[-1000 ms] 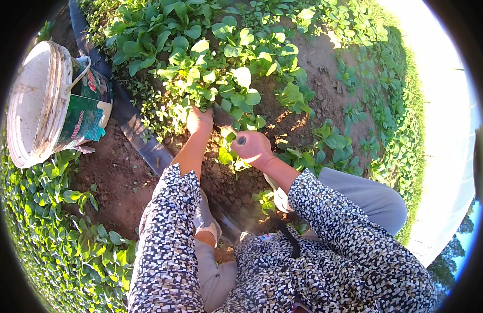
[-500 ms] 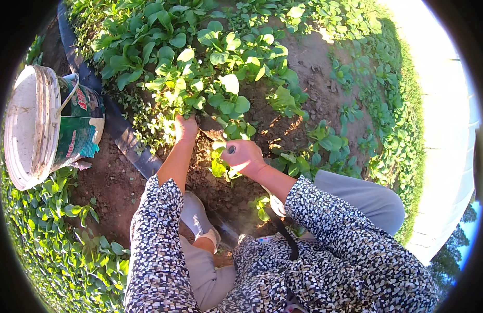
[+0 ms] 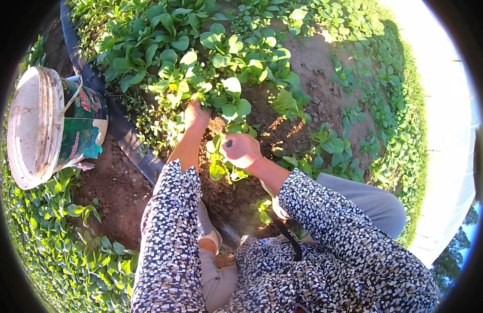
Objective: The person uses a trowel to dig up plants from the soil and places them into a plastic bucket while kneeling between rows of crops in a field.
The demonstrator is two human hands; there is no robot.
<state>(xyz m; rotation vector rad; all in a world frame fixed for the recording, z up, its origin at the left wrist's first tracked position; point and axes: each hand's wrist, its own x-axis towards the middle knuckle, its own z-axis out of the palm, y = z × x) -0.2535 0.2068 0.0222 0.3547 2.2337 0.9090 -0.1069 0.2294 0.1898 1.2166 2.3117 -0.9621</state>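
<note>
My left hand (image 3: 197, 117) reaches into a row of leafy greens. Its fingers are closed around the low stems of a leafy green plant (image 3: 185, 78), the fingertips partly hidden by leaves. Close by on the right, my right hand (image 3: 242, 151) makes a fist around a hand tool's handle (image 3: 229, 144); the handle's dark round end shows above the thumb side. The tool's working end is hidden, so its kind cannot be made out. A small yellow-green plant (image 3: 217, 166) stands beside the right fist, just below it.
A dirty white bucket (image 3: 35, 125) with a green label and wire handle lies tilted at the left. A dark flat hose or strip (image 3: 129, 135) runs along the bed. More greens grow at lower left (image 3: 69, 245) and right (image 3: 330, 143). White sheeting (image 3: 439, 130) borders the right side.
My left hand has moved slightly right and up, deeper among the leaves and nearer my right hand. My right fist has shifted slightly, still around the handle.
</note>
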